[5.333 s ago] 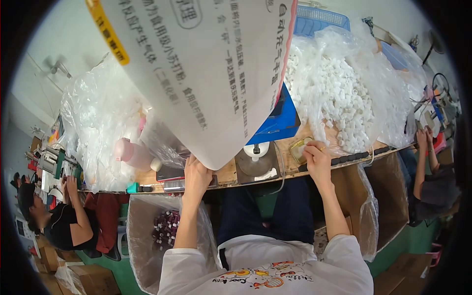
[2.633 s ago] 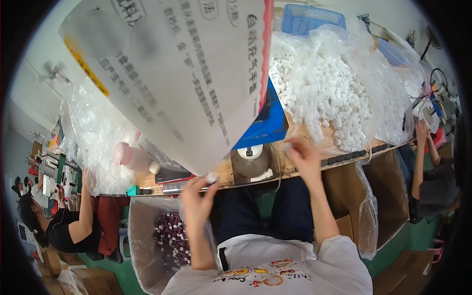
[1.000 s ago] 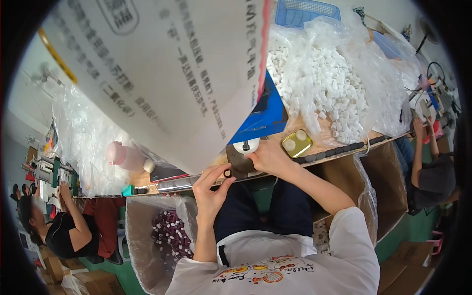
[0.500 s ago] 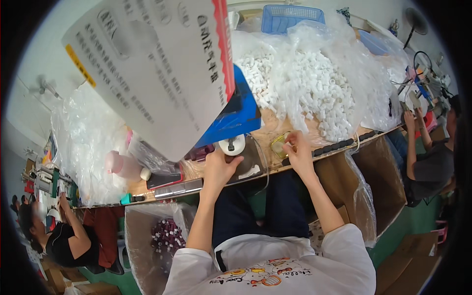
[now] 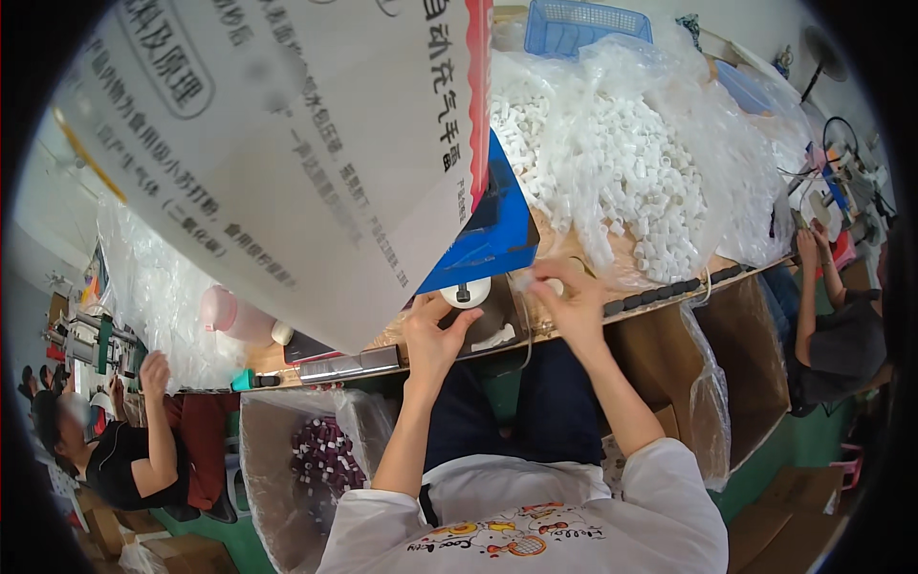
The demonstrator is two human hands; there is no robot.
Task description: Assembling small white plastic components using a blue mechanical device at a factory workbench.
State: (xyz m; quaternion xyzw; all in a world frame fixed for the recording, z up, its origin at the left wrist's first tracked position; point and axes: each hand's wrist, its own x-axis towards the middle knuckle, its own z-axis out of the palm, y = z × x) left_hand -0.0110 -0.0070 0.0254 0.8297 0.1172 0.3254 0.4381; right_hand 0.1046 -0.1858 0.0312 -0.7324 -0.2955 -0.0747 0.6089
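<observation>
Green floor [image 5: 813, 435] spreads under our room, and we sit at a long wooden table [image 5: 574, 246]. Big white paper [image 5: 287, 172] with black print hangs close to us and hides part of the table. By its low corner we see a blue machine [image 5: 502, 244] with a round white part [image 5: 464, 292] at its front.

Our left hand [image 5: 432, 337] is just beside that white part. Its thumb and fingers are bent, with a little gap showing, but some fingertips are hidden, so we cannot tell if it has hold of anything. Our right hand [image 5: 574, 306] is to the right of the machine, near the table's front edge. Its fingers are curled and blurry, with something pale by the tips; we cannot tell if they pinch it.

Past our right hand lies a big heap of small white pieces [image 5: 660, 191] with clear plastic [image 5: 741, 201] around it, and a blue basket [image 5: 588, 29] is at the back. On our left is a pink bottle [image 5: 234, 314]. Low down, a lined box [image 5: 266, 450] holds purple and white bits [image 5: 325, 450]. One person on our left [image 5: 134, 459] has a hand up.
</observation>
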